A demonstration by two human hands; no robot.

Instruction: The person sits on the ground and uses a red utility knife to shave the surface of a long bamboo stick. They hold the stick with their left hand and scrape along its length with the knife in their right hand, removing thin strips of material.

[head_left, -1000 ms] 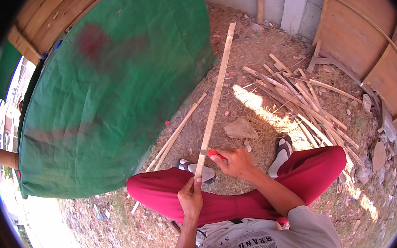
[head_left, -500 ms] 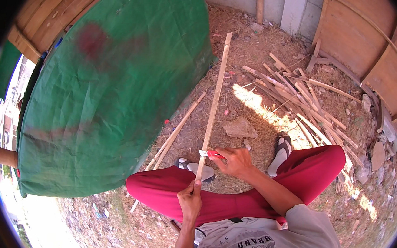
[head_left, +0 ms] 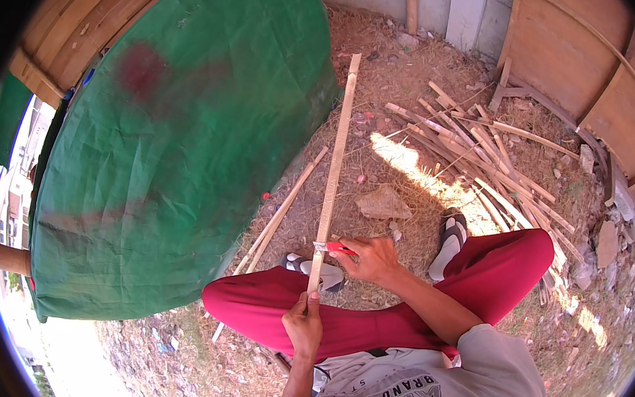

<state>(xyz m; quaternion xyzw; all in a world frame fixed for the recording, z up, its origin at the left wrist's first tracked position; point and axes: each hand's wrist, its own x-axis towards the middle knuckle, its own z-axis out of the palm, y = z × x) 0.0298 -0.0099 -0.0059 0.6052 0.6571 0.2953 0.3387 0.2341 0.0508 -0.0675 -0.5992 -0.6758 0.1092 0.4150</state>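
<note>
A long flat bamboo strip [head_left: 338, 148] points away from me, tilted slightly to the right at its far end. My left hand [head_left: 303, 327] is closed around its near end, thumb on top, above my red trousers. In my right hand [head_left: 372, 259] is a red utility knife [head_left: 340, 248], gripped by its handle. Its pale blade lies across the strip, a short way beyond my left hand, and appears to touch it. Below the strip is my sandalled foot [head_left: 319, 272].
Several bamboo strips lie in a loose pile [head_left: 485, 156] at the right. Two thin strips [head_left: 279, 210] lie on the left, beside a hanging green tarp [head_left: 179, 150]. A flat stone [head_left: 383, 203] sits on the straw-covered ground. Wooden panels [head_left: 567, 61] stand at the far right.
The bamboo strip's far end has swung a little to the left. My right hand and the knife have shifted slightly left and nearer my left hand.
</note>
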